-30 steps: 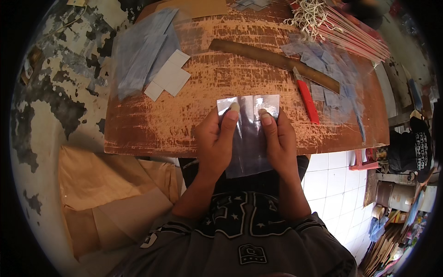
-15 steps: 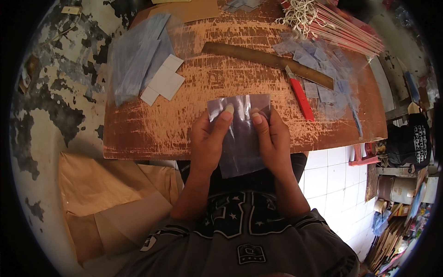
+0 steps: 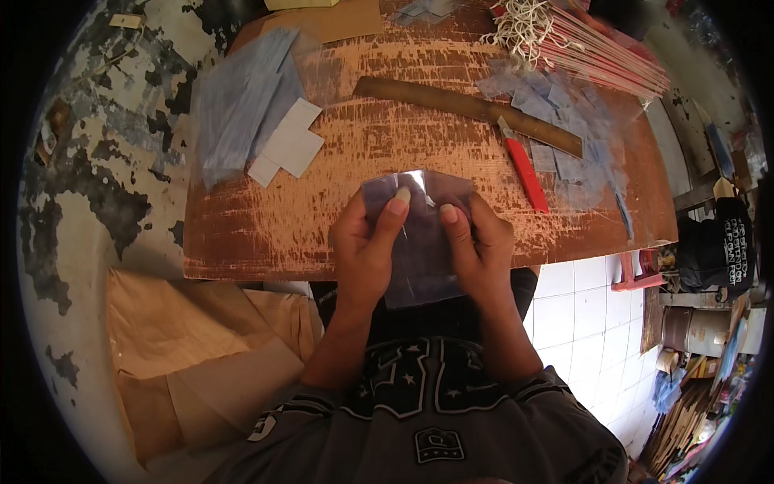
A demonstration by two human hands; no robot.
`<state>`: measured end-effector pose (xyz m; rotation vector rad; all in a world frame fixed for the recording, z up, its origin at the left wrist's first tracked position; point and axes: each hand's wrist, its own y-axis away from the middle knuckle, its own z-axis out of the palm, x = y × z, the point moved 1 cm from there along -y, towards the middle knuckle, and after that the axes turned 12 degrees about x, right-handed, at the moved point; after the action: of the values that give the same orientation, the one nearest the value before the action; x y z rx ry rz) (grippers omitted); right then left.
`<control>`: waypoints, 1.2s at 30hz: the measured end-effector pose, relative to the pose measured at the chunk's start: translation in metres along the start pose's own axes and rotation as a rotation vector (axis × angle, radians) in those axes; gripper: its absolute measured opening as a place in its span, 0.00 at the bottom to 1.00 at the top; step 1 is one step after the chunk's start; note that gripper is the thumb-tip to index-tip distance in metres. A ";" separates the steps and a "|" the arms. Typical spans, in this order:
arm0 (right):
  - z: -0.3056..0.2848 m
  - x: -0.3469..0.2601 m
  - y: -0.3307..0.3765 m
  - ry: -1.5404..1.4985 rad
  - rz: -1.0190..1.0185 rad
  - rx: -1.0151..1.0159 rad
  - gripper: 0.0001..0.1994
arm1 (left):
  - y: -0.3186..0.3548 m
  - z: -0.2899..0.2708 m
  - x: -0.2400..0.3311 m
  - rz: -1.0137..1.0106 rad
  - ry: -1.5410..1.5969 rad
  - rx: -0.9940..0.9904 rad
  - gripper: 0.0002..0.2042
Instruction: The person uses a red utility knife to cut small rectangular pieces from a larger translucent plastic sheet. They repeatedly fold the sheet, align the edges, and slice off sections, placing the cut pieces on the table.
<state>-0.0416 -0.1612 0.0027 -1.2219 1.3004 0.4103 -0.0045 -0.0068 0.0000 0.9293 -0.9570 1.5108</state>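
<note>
A clear, glossy plastic sheet [image 3: 421, 258] hangs between my two hands at the table's near edge, its upper edge bent and catching the light. My left hand [image 3: 367, 242] pinches its left side, thumb on top. On the right side my right hand [image 3: 481, 242] grips it the same way, fingers behind. Whether it is one layer or several I cannot tell. Beyond my right hand lies a red utility knife [image 3: 526, 173] with its blade pointing away. A long brown ruler-like strip [image 3: 451, 102] rests slantwise past the knife tip.
The worn brown table [image 3: 266, 234] carries stacked bluish plastic sheets [image 3: 242, 105] and a white cut card [image 3: 292, 145] on the left. Small plastic pieces [image 3: 564, 165] lie scattered at right, below a bundle of red-and-white sticks with strings [image 3: 597, 52]. Brown paper [image 3: 193, 323] sits lower left.
The plastic sheet's upper edge has bowed more between my hands, and its shine has shifted. Both hands still hold its sides; the things on the table stay put.
</note>
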 end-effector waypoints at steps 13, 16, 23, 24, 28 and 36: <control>-0.005 0.001 -0.011 -0.486 0.107 -0.052 0.13 | 0.003 0.001 0.002 0.022 -0.083 -0.037 0.11; -0.005 0.005 -0.013 -0.497 0.020 -0.064 0.12 | 0.004 0.000 0.002 0.025 -0.112 -0.045 0.10; -0.011 0.006 -0.016 -0.461 -0.082 -0.114 0.11 | 0.003 0.000 0.000 0.022 -0.088 -0.045 0.09; -0.011 0.005 -0.017 -0.458 -0.066 -0.123 0.11 | 0.003 0.000 0.000 0.024 -0.080 -0.043 0.09; -0.013 0.003 -0.018 -0.435 -0.065 -0.121 0.11 | 0.004 0.000 0.000 0.016 -0.078 -0.046 0.10; -0.022 0.009 -0.021 -0.392 -0.061 -0.151 0.13 | 0.003 0.004 -0.001 0.000 -0.051 -0.063 0.10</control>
<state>-0.0328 -0.1907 0.0084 -1.2287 0.9070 0.6760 -0.0069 -0.0115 0.0007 0.9258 -1.0360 1.4549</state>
